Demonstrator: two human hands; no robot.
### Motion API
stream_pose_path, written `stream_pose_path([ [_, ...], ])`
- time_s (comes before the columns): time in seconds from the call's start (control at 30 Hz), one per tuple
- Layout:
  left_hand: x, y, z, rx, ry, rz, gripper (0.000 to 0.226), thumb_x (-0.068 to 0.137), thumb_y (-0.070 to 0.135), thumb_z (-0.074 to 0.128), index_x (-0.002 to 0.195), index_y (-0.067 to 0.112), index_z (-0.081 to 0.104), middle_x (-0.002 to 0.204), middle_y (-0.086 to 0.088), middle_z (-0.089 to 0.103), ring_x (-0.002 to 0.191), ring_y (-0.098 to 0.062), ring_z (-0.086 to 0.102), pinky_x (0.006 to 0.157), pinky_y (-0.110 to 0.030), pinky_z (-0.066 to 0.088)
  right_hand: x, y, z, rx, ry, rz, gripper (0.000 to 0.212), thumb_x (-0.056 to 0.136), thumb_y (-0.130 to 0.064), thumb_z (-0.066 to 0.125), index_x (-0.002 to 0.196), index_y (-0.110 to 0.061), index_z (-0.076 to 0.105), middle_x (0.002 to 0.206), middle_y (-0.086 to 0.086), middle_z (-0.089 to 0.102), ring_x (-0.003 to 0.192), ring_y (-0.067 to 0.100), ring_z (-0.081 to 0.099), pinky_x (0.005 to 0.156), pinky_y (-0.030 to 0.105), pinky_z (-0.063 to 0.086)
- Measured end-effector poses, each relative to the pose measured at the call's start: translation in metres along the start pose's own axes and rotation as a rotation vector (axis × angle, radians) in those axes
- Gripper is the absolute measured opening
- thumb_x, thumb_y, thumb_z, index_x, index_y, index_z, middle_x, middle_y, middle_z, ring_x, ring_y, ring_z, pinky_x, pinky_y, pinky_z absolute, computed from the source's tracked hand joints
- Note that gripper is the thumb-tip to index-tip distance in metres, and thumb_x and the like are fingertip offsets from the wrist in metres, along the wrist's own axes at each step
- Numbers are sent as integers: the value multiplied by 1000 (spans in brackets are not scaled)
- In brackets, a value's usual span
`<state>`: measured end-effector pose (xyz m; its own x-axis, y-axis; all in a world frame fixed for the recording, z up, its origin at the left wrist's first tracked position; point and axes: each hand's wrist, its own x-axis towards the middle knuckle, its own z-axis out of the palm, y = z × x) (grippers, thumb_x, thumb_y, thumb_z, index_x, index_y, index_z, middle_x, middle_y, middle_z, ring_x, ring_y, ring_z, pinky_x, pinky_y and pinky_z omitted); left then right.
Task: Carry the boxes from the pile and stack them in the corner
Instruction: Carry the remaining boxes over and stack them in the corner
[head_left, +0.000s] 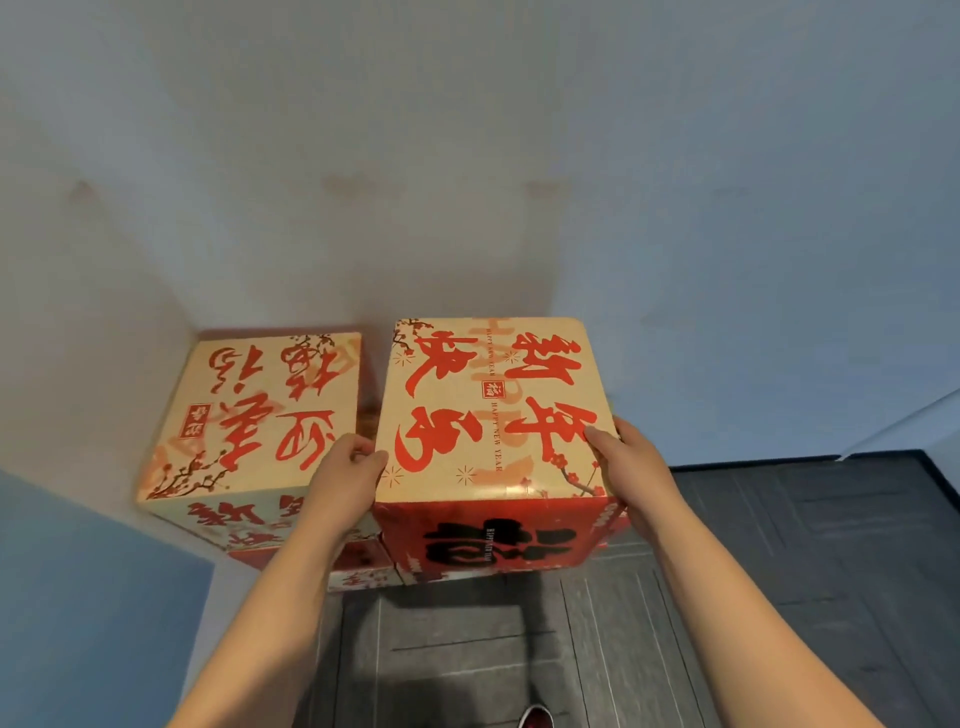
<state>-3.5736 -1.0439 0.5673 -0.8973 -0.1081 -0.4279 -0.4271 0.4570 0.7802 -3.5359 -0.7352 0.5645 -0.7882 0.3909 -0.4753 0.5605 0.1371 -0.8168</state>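
Walls (467, 156): pale, meeting at a corner.
Floor (779, 571): dark tile.
Right box (493, 415): cream and red, just beside the left box (249, 415), which sits in the corner.
Left hand (348, 473), right hand (623, 467): gripping the right box's opposite sides, thumbs on top.

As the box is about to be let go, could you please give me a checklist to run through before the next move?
1. Left hand has a grip on the held box at its left edge: ok.
2. Right hand has a grip on the opposite edge: ok.
3. Held box close beside the corner box, tops not overlapping: ok.
4. Held box fully borne by the lower boxes: cannot tell.
5. Held box flush against the wall: cannot tell.
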Motion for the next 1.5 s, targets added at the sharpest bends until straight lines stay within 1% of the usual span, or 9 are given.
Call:
stream_pose_path([
  [0.23, 61, -17, 6, 159, 133, 46, 29, 102, 23, 53, 125, 11, 65, 117, -6, 70, 106, -27, 64, 78, -35, 48, 70, 5, 49, 70, -42, -23, 35, 105, -38, 57, 137, -25, 61, 116, -6, 76, 106, 17, 73, 97, 51, 59],
  [0.37, 90, -33, 10, 142, 157, 31, 28, 102, 17, 52, 121, 9, 72, 110, -6, 74, 97, -23, 65, 67, -28, 44, 102, 15, 71, 62, -64, -27, 35, 106, -38, 55, 139, -26, 61, 118, -7, 75, 109, 17, 71, 99, 51, 58],
  [0.43, 99, -39, 12, 126, 172, 15, 28, 101, 15, 53, 121, 11, 73, 108, -4, 74, 96, -22, 66, 72, -30, 50, 111, 18, 79, 57, -68, -33, 35, 107, -37, 55, 139, -27, 60, 121, -7, 74, 112, 17, 70, 100, 51, 57],
  [0.5, 104, -43, 15, 118, 196, 0, 31, 100, 16, 55, 128, 11, 68, 117, -3, 72, 104, -24, 66, 86, -40, 56, 117, 21, 84, 47, -76, -47, 35, 107, -36, 55, 141, -27, 59, 124, -7, 73, 114, 17, 69, 101, 48, 57],
  [0.57, 105, -45, 17, 137, 225, -12, 36, 100, 16, 58, 136, 12, 61, 123, -2, 66, 112, -26, 62, 96, -48, 55, 121, 23, 89, 33, -80, -54, 37, 107, -36, 55, 143, -27, 57, 126, -6, 71, 115, 17, 68, 100, 46, 57],
  [0.93, 102, -48, 18, 70, 220, -9, 31, 100, 12, 57, 130, 13, 64, 109, -3, 68, 102, -29, 65, 91, -50, 56, 126, 30, 96, 30, -64, -50, 36, 108, -36, 52, 143, -29, 56, 126, -7, 71, 116, 16, 67, 99, 45, 56],
  [1.3, 97, -51, 16, 92, 219, -6, 38, 100, 14, 58, 137, 13, 61, 118, -5, 67, 108, -30, 64, 97, -51, 54, 122, 42, 98, 57, -66, -63, 32, 107, -36, 53, 137, -30, 61, 120, -10, 74, 111, 15, 70, 96, 45, 58],
  [1.4, 98, -52, 18, 86, 219, 6, 37, 100, 14, 57, 137, 13, 61, 123, -6, 68, 99, -27, 66, 93, -50, 57, 121, 42, 98, 61, -60, -55, 30, 108, -35, 53, 135, -29, 61, 119, -9, 74, 111, 16, 70, 98, 47, 57],
  [1.5, 101, -55, 18, 83, 228, 4, 39, 100, 12, 56, 139, 11, 60, 128, -10, 66, 71, -20, 65, 84, -45, 59, 122, 42, 99, 49, -61, -66, 36, 107, -36, 54, 141, -27, 60, 124, -9, 72, 115, 15, 67, 102, 45, 55],
])
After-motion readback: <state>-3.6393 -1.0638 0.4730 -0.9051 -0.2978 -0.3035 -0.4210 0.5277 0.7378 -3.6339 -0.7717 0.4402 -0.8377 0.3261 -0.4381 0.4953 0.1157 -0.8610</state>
